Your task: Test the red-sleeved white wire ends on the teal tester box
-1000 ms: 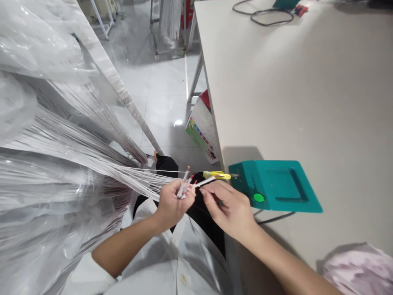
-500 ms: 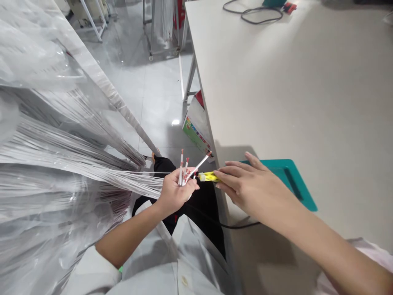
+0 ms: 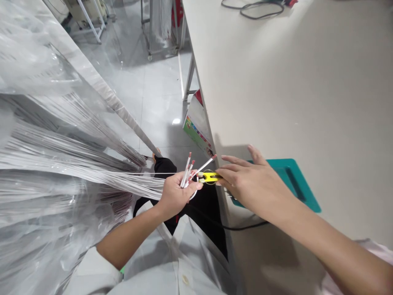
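Note:
My left hand (image 3: 176, 194) is closed around several thin white wires with red tips (image 3: 189, 169) that fan upward from the fist. They belong to a large bundle of white wires (image 3: 70, 164) stretching off to the left. My right hand (image 3: 250, 180) lies over the teal machine (image 3: 291, 180) at the table's near edge, fingers stretched toward a yellow piece (image 3: 210, 177) that sticks out of the machine's left side. The fingertips touch that piece; whether they grip it I cannot make out.
The wide beige table (image 3: 291, 82) fills the right side, with a black cable (image 3: 251, 8) at its far end. A black cord (image 3: 242, 226) hangs from the machine. A colourful box (image 3: 198, 127) stands on the floor below. Clear plastic sheeting (image 3: 33, 61) covers the wire bundles.
My right hand let go of a wire near my left hand and moved onto the teal machine, covering its green button. The red-tipped wires in my left hand tilted upward.

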The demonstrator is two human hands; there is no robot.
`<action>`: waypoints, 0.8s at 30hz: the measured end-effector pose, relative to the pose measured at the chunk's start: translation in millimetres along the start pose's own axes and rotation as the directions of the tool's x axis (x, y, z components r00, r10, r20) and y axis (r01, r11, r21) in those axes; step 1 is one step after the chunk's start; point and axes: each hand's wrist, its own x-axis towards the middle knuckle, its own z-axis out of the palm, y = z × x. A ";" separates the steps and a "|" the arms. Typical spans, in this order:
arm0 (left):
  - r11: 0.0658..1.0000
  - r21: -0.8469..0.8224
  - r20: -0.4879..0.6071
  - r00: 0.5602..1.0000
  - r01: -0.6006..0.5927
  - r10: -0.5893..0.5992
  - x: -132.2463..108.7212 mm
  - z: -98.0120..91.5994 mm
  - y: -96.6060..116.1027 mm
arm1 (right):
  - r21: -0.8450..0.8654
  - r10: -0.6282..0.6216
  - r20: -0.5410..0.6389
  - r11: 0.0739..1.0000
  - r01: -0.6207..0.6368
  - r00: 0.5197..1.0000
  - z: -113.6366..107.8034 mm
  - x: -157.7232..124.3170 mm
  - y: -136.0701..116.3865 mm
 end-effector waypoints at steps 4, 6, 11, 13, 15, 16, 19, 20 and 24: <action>0.992 0.121 -0.029 0.999 -0.028 0.032 0.1 -0.2 2.8 | -0.007 0.021 0.052 1.000 -0.021 0.998 -4.8 1.2 -1.2; 0.986 0.158 -0.031 0.998 -0.051 0.056 0.3 -0.6 3.5 | -0.019 0.033 0.078 0.999 -0.032 0.996 -5.0 1.2 -1.9; 0.985 0.159 -0.034 0.996 -0.072 0.078 -0.2 -2.0 0.7 | -0.061 0.031 0.069 0.998 -0.027 0.997 4.1 -1.4 -2.3; 0.988 0.138 -0.041 0.996 -0.071 0.077 -1.0 -3.1 0.5 | -0.060 0.029 0.063 0.998 -0.026 0.998 7.9 -2.0 -1.1; 0.990 0.123 -0.053 0.996 -0.066 0.073 -2.4 -4.9 1.5 | -0.048 0.031 0.053 0.998 -0.029 0.998 9.8 -1.8 1.2; 0.991 0.119 -0.059 0.996 -0.065 0.072 -3.1 -6.0 2.1 | -0.035 0.027 0.046 0.999 -0.026 0.999 9.8 -1.6 2.4; 0.991 0.117 -0.070 0.995 -0.059 0.068 -5.7 -10.1 4.1 | 0.041 -0.003 -0.039 0.999 0.005 0.999 5.5 -2.3 2.3; 0.992 0.113 -0.076 0.995 -0.058 0.066 -6.6 -11.6 4.8 | 0.085 -0.003 -0.100 0.996 0.011 0.995 2.9 -3.3 -0.5; 0.997 0.057 -0.074 0.996 -0.046 0.050 -13.1 -17.0 11.2 | 0.374 0.193 -0.395 0.927 -0.035 0.898 -4.9 -10.7 -29.9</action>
